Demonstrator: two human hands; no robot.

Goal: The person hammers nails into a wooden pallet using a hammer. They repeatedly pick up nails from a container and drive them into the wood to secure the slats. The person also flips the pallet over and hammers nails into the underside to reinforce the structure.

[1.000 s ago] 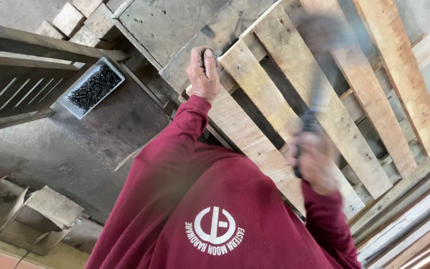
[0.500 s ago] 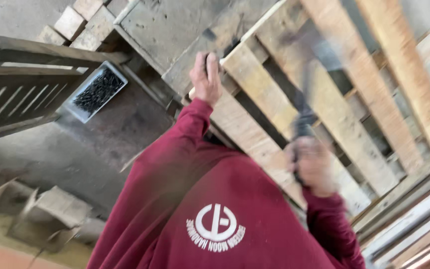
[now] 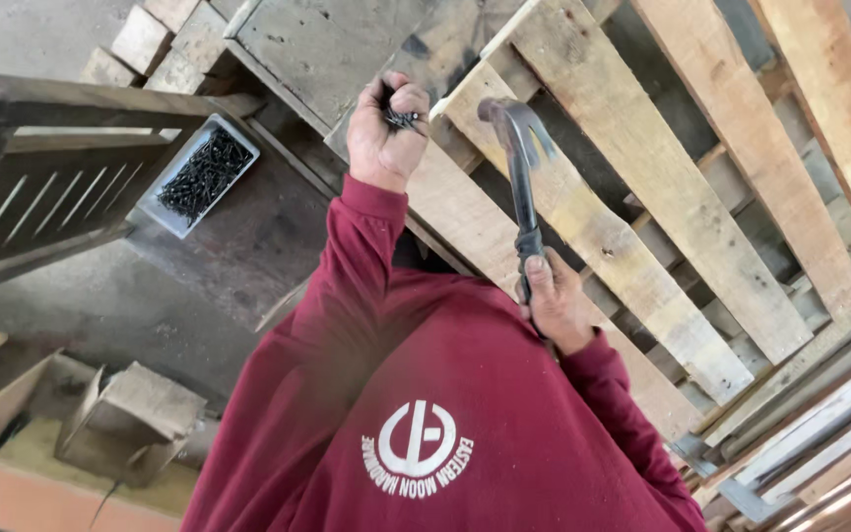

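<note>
The left hand [image 3: 384,133] is closed around a small bunch of dark nails [image 3: 403,119], held pinched at the fingertips against the edge of a wooden pallet slat [image 3: 504,236]. The right hand [image 3: 556,307] is wrapped tight around the handle of a claw hammer [image 3: 519,167], whose dark head is raised just above the neighbouring slat [image 3: 632,197], beside the left hand but not touching it. Both arms wear dark red sleeves. The pallet [image 3: 741,227] lies slanted across the view, its pale boards spaced apart over darker cross-members. Well to the left, a shallow grey tray [image 3: 174,219] filled with black nails rests on a dark tabletop [image 3: 248,256]. A torn cardboard box [image 3: 135,414] sits lower left.
</note>
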